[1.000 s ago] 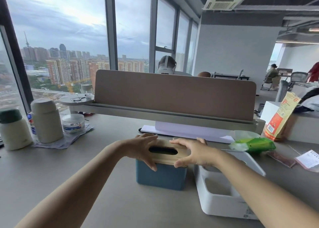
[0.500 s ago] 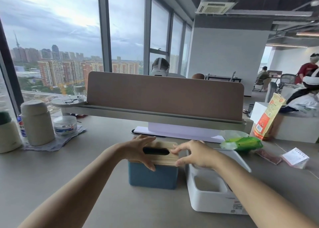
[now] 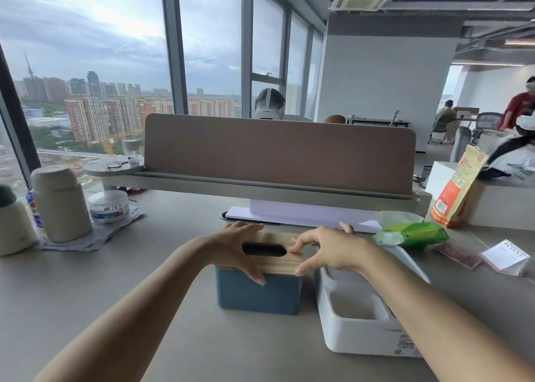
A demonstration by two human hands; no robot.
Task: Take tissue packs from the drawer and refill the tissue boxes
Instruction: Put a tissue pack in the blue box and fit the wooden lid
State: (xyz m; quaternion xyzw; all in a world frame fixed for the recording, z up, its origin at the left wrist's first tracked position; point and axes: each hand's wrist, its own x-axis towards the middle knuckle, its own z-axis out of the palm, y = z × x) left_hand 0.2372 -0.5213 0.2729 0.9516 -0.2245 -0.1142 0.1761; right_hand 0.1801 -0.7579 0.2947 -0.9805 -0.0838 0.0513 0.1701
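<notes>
A blue tissue box (image 3: 260, 295) stands on the desk in front of me, topped by a light wooden lid (image 3: 279, 264) with a dark oval slot. My left hand (image 3: 231, 248) grips the lid's left end, thumb down over the blue side. My right hand (image 3: 327, 248) holds the lid's right end, fingers curled at the slot's edge. Right beside it sits a white tissue box (image 3: 362, 335), open, with an empty compartment showing. A green tissue pack (image 3: 414, 234) lies just behind the white box.
A brown desk divider (image 3: 278, 153) on a grey shelf runs across the back. Beige canisters (image 3: 60, 205) and a round tub (image 3: 108, 206) stand on a cloth at the left. An orange snack bag (image 3: 454, 193) and small packets lie at the right. People sit beyond.
Both hands stay on the wooden lid. My right hand's fingers have lifted and curled toward the slot's right end. The camera has moved slightly.
</notes>
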